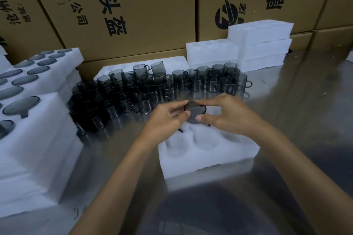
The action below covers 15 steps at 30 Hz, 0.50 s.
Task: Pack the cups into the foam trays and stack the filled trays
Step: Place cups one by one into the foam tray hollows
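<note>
A white foam tray (208,156) with round pockets lies on the steel table in front of me. Both hands hold one dark smoked-glass cup (195,109) over the tray's far edge. My left hand (166,120) pinches its rim from the left. My right hand (227,114) grips it from the right, thumb below. The cup's lower body is partly hidden by my fingers. Several loose cups (145,89) of the same kind crowd the table behind the tray.
Stacked foam trays filled with cups (38,129) stand at the left. Empty foam trays (261,44) are piled at the back right, with lower ones (211,53) beside them. Cardboard boxes (133,5) wall the back. The steel table (305,101) extends right.
</note>
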Tool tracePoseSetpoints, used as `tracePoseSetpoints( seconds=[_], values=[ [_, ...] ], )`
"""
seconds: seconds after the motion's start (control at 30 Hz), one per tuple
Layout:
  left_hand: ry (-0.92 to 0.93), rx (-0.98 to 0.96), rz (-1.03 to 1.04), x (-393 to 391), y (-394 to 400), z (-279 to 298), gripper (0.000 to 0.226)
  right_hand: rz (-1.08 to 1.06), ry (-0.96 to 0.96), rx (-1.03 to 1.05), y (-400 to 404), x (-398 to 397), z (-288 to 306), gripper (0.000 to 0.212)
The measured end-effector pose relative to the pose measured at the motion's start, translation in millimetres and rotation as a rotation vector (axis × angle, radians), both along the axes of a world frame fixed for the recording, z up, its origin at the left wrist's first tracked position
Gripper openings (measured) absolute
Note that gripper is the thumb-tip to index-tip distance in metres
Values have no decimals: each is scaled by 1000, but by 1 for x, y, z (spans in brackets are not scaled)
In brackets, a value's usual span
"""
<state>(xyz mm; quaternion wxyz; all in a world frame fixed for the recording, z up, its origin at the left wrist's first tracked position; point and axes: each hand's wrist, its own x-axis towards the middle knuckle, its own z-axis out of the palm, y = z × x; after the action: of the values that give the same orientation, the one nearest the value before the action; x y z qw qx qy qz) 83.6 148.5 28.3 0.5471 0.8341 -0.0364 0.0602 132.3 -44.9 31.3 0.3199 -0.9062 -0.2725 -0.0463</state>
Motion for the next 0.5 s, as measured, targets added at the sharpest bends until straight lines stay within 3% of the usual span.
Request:
tracePoseSetpoints(
  seconds=[0.13, 0.33, 0.5],
  values=[
    [53, 229, 44, 4, 4, -4, 39, -6, 97, -105, -3, 1, -9, 43],
    [103, 207, 61, 8, 10, -7, 37, -21, 164, -62, -3, 8, -12, 31],
    [110, 240, 57, 10, 10, -14, 37, -31, 133, -129, -6, 10, -17, 36]
  ],
)
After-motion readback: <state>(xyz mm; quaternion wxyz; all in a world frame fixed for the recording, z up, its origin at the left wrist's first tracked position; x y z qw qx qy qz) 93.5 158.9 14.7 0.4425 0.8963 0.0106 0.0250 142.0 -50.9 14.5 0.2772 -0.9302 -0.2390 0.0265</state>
